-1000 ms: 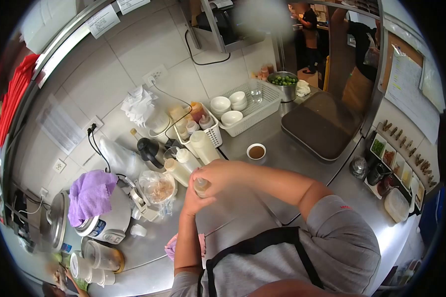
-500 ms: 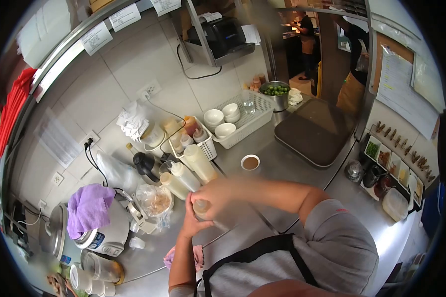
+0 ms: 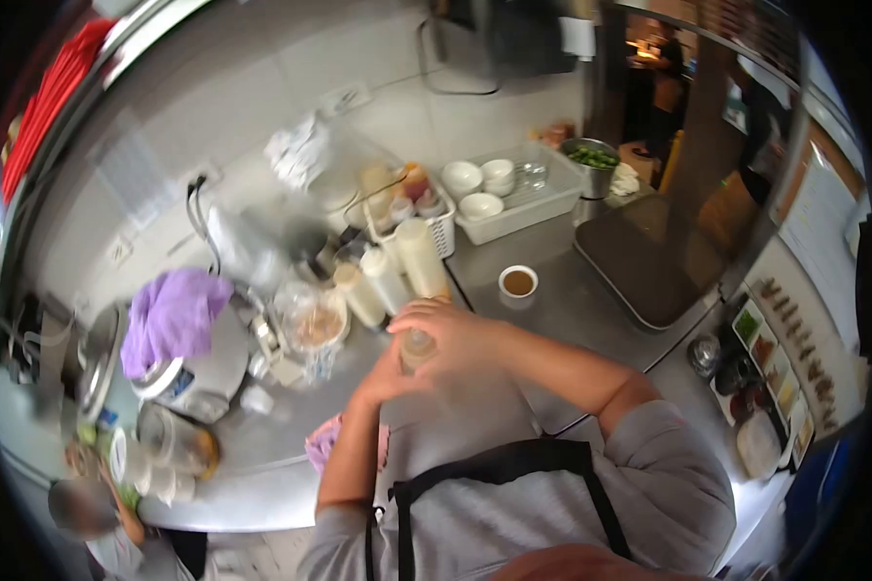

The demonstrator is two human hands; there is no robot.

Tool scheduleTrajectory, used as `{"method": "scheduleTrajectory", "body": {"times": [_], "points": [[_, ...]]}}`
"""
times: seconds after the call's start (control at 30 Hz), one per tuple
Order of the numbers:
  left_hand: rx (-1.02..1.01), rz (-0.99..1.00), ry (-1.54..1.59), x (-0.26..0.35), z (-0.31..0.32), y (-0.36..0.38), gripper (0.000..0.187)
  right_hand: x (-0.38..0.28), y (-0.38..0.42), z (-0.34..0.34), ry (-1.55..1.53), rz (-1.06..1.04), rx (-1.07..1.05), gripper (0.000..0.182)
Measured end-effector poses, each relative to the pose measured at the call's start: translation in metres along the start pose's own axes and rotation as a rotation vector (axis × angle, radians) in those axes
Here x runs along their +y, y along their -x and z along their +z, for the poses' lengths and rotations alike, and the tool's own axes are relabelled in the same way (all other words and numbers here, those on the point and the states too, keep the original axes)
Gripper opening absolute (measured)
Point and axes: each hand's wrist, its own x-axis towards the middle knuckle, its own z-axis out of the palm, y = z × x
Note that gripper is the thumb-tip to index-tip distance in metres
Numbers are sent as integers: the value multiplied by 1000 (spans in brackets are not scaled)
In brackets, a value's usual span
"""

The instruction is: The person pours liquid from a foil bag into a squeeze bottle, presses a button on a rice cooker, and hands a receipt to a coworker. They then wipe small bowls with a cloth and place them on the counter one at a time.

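Observation:
Both hands are closed around a squeeze bottle (image 3: 418, 346), seen from above with its pale top showing. My left hand (image 3: 388, 374) wraps its near left side. My right hand (image 3: 453, 334), slightly blurred, curls over it from the right and hides part of it. Just beyond stand several more squeeze bottles: a tall one (image 3: 420, 259), a white one (image 3: 386, 279) and a yellowish one (image 3: 358, 294). A small white bowl of brown sauce (image 3: 518, 282) sits on the steel counter to the right of them.
A basket of bottles (image 3: 440, 230) and a crate with white bowls (image 3: 513, 225) line the wall. A brown tray (image 3: 639, 271) lies to the right. On the left are a purple towel (image 3: 176, 320) on a cooker and plastic tubs (image 3: 176, 441). Another person (image 3: 102, 518) is at lower left.
The head view has swung, so the counter's things appear shifted, mostly rightward. Both hands stay around the bottle. Another person has come into view at lower left.

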Motion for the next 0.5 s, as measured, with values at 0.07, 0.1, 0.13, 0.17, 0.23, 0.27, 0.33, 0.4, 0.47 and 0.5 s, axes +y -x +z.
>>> {"method": "scheduleTrajectory", "body": {"times": [0.07,0.1,0.13,0.17,0.23,0.27,0.33,0.4,0.47,0.5], "points": [[-67,36,-59,1,-8,-5,66,8,1,6,-86,35,-29,38],[14,73,-80,-2,1,1,66,11,3,17,-151,52,-79,36],[58,111,-20,9,9,-2,64,8,5,17,-132,40,-5,30],[96,151,37,26,18,-5,63,4,6,17,-104,49,6,29],[210,163,83,24,25,-2,57,-2,7,14,-34,74,36,28],[285,132,77,8,30,2,52,-3,6,13,-24,82,40,28],[323,109,18,2,35,4,50,-4,10,13,-3,112,62,27],[251,140,-91,6,32,3,55,-6,13,14,19,131,81,28],[378,76,5,20,47,2,56,-9,14,15,42,153,121,28],[442,44,55,23,55,1,57,-11,16,15,56,171,148,28]]}}
